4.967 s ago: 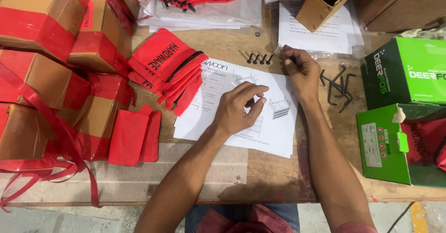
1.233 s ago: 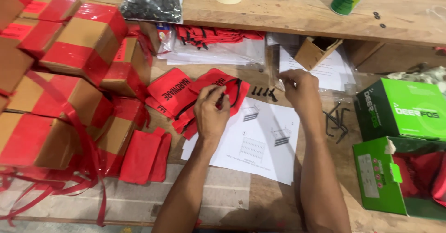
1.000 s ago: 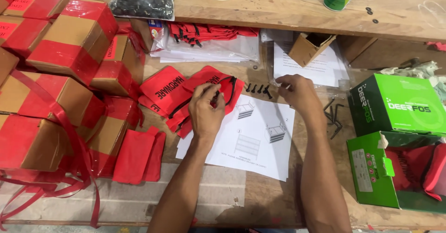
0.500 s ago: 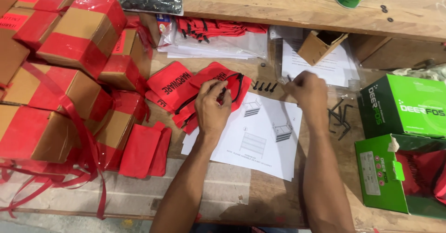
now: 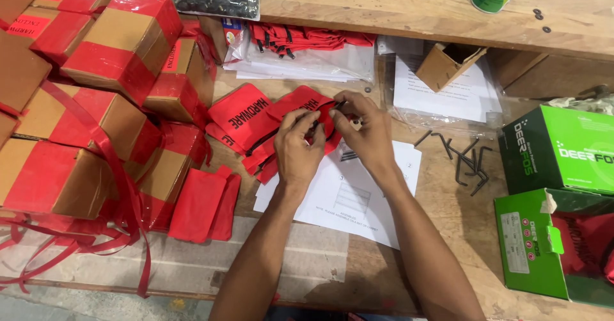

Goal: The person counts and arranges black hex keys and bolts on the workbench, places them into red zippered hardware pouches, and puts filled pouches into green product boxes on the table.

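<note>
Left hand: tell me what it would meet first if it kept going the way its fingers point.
The left hand points up and away across the bench, and its fingertips are already on the red drawstring pouch. Past that, the clear bag of red pouches probably lies next in line, though depth is hard to judge.

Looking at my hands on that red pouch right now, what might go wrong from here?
Both the left hand and right hand work at the top red pouch, with something small between the right fingertips; it might slip onto the instruction sheet or into the pouch pile. A forearm sweep could also scatter the loose hex keys nearby.
</note>
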